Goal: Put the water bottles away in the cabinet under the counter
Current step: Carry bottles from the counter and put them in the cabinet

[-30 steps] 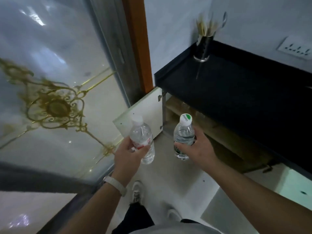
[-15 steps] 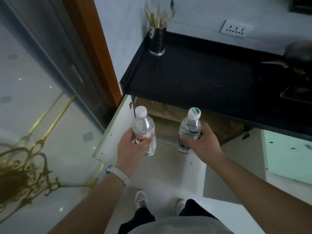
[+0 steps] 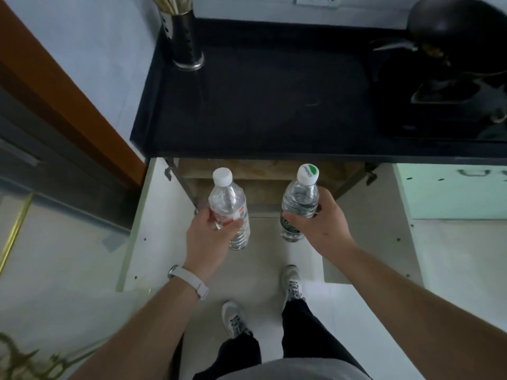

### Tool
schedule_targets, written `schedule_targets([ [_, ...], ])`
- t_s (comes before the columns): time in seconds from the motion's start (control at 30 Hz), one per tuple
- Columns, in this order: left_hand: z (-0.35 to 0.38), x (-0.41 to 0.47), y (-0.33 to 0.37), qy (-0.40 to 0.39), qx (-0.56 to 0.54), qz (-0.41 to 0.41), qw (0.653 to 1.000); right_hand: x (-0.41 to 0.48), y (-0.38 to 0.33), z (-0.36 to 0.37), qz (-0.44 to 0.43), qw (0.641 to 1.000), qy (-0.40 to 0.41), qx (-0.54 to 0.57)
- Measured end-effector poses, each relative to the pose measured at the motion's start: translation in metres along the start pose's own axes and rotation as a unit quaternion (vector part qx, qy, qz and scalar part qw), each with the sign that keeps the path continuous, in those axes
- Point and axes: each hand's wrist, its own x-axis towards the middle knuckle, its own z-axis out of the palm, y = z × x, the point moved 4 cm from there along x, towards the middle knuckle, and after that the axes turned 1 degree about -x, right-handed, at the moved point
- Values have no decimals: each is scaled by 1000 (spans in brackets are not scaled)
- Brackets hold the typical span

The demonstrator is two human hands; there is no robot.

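Since the earlier frame we have swung round to face the cabinet [image 3: 263,187] squarely, and both bottles now hang right in front of its open mouth instead of off to one side. Our left hand [image 3: 208,239] holds the red-labelled bottle [image 3: 229,204], fingers [image 3: 227,226] clamped around its label band. Our right hand [image 3: 321,229] holds the green-labelled bottle [image 3: 300,197], fingers [image 3: 301,219] wrapped around its middle, just above the green label. Both bottles are capped, roughly upright and well apart from each other. They are held in the air above the floor [image 3: 263,259], below the front edge of the black worktop [image 3: 274,105].

We see the left door [image 3: 153,215] and the right door [image 3: 384,229] both swung wide open, with a bare wooden shelf showing inside the cabinet. On the worktop a dark utensil holder [image 3: 185,42] stands in the back left corner, and a dark wok [image 3: 452,28] sits at the far right. A pale wristband [image 3: 189,281] circles our left wrist. Our grey shoes [image 3: 292,283] stand on the floor before the opening.
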Motion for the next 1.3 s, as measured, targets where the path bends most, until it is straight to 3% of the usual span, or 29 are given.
schedule_targets([
  [0.3, 64, 46, -22, 11, 21, -39, 999, 68, 53, 3, 32, 999, -18, 16],
  [0.67, 168, 127, -109, -26, 15, -32, 999, 173, 167, 50, 18, 999, -27, 28],
  [1.0, 223, 225, -193, 14, -6, 47, 999, 275, 246, 101, -85, 993, 21, 75],
  [1.3, 232, 280, -182, 20, -53, 155, 986, 323, 231, 100, -200, 971, 70, 114],
])
